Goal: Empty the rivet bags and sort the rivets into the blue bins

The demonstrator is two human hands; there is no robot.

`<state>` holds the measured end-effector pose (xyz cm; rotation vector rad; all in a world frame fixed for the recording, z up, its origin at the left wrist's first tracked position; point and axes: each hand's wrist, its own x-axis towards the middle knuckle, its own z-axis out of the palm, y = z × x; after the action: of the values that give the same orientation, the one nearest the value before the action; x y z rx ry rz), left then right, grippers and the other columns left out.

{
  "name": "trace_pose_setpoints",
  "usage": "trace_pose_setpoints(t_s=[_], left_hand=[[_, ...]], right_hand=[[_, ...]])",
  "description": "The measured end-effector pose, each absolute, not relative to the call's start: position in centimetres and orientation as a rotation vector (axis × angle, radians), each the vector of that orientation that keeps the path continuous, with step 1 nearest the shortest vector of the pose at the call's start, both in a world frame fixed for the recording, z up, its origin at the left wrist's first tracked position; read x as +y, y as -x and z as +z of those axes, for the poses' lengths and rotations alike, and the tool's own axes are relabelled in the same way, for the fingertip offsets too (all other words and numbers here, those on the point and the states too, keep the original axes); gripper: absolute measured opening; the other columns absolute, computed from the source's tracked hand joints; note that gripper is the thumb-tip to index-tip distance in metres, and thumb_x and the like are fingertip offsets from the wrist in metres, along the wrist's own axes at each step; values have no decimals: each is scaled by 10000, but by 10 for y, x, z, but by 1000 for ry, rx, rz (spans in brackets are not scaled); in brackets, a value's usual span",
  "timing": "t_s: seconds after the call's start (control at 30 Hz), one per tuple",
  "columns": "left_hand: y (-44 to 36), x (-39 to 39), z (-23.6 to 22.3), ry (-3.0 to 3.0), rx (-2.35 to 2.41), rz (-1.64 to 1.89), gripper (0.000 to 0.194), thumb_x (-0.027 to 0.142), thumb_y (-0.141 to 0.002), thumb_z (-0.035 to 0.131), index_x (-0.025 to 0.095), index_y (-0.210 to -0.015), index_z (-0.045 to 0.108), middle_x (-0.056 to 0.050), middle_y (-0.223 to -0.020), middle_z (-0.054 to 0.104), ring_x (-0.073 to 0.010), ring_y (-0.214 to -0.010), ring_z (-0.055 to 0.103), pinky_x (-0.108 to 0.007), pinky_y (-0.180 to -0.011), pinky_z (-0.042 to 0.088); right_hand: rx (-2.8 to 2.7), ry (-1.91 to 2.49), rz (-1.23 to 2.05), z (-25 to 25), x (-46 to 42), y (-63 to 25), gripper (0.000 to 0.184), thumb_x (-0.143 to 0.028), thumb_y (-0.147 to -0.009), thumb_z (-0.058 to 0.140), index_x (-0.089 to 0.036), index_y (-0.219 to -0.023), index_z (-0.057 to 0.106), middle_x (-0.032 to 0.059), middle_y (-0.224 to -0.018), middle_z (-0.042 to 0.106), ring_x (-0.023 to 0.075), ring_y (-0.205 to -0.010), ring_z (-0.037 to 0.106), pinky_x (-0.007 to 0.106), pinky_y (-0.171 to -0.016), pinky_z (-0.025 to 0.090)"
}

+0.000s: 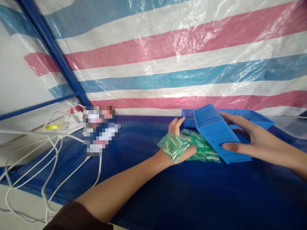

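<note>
My right hand [260,139] grips a blue plastic bin [212,127], thumb on the near side and fingers over the far side. The bin is tilted above a pile of small green clear-plastic packets [201,145] on the table. My left hand [177,127] is at the left of the pile, thumb and fingers apart. One green plastic packet [173,146] with pale strip-like pieces inside lies over that hand near the wrist. The bin's inside is largely hidden from me.
Behind the tilted bin sit more blue bins [257,118], one with small dark pieces. A dark blue surface [203,191] covers the table. White cables [55,150] tangle at left, beside blurred-out items [99,131]. A striped plastic sheet [153,57] hangs behind.
</note>
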<state>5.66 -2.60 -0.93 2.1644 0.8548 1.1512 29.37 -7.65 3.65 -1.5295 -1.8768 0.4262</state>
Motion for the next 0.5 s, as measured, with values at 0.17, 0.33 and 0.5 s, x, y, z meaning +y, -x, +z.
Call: trace_pose_setpoints(t_s=[0.17,0.33,0.5], left_hand=[[-52,-24,-4,-2301,917,975,663,264,-682,672,214,-1276,381,-151,-1431,288,-344,-1347,307,-559,-1085,326],[-45,-20,16,-2450,917,766,638,319,-710,678,154,-1284,453,-188,-1413,339,-359,-1348,312,-512,-1057,369],[-42,4,42,-2646,775,666,457,291,-822,546,172,-1262,505,-115,-1271,559,-247,-1188,529,-394,-1028,425]], right_hand=[[-1829,1521,423,39,-77,-300,901,-546,-635,705,-346,-1426,325,84,-1425,441,349,-1157,547,418,-813,574],[-1823,1545,404,41,-78,-301,927,-558,-632,698,-329,-1441,308,98,-1441,419,355,-1142,555,430,-817,569],[-1804,1606,414,46,-80,-300,953,-595,-617,690,-307,-1440,305,113,-1391,476,358,-1125,566,420,-789,577]])
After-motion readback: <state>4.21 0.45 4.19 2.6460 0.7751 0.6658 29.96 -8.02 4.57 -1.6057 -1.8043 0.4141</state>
